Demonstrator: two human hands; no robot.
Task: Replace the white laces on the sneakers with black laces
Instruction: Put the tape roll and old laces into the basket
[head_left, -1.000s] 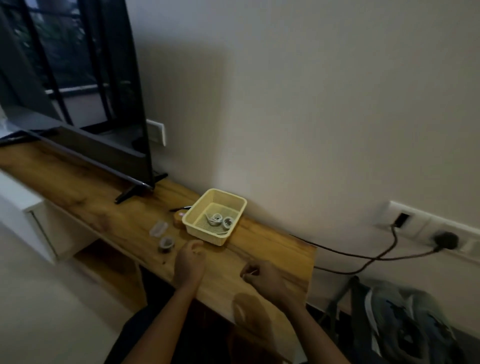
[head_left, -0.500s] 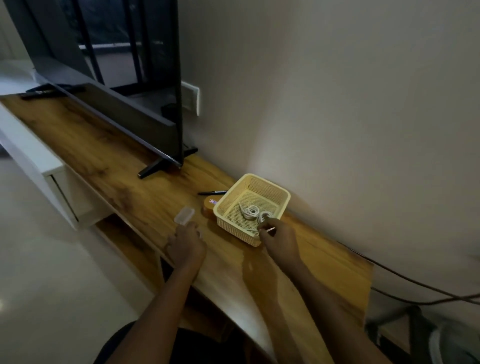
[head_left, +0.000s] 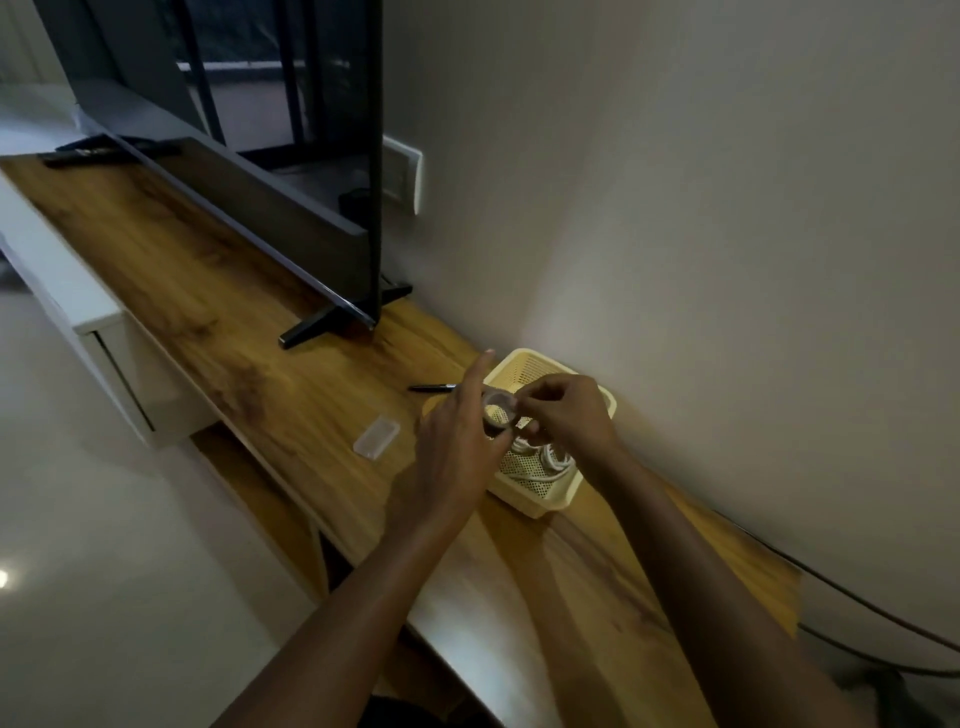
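**Small coil held over the yellow basket**

While both hands are raised at the centre of the frame, a small round coil (head_left: 497, 413), greyish and blurred, is held between them above the near-left part of the yellow basket (head_left: 545, 496). On the left hand (head_left: 457, 447), the index finger is pointed straight up toward the wall and the thumb is pressed against the lower side of the coil; the remaining fingers are hidden behind the palm. On the right hand (head_left: 563, 418), the fingers are curled inward and the fingertips are pinched onto the right edge of the coil. What the coil is made of cannot be told.

Inside the basket, white laces (head_left: 543, 454) are seen lying in loose loops on the perforated floor, below the right hand. No sneakers or black laces can be made out.

The basket is set on a wooden shelf (head_left: 218, 312) close to the wall. A black pen (head_left: 431, 387) is laid just left of the basket, and a clear plastic case (head_left: 376, 436) lies lower left of it. A television (head_left: 270, 171) is stood in the upper left of the frame.
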